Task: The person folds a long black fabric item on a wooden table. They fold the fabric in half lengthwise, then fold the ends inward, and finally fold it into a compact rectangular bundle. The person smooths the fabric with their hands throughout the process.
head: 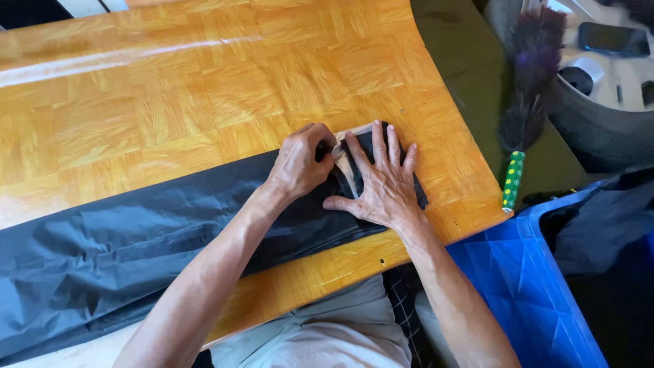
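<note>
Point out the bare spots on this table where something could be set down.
The wooden parquet table is bare across its far half, beyond the long black plastic sheet. A narrow strip shows along the near edge. It is crowded where the left hand and right hand press the sheet's end.

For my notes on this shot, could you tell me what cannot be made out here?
- Head view: the left hand curls over whatever its grip pinches.
- The right hand covers the black plastic sheet's end.
- The sheet's far end runs past the left edge.
- The blue bin's contents are cut off.

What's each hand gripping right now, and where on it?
Left hand pinches the black bag at its right end; right hand presses flat there.
</note>
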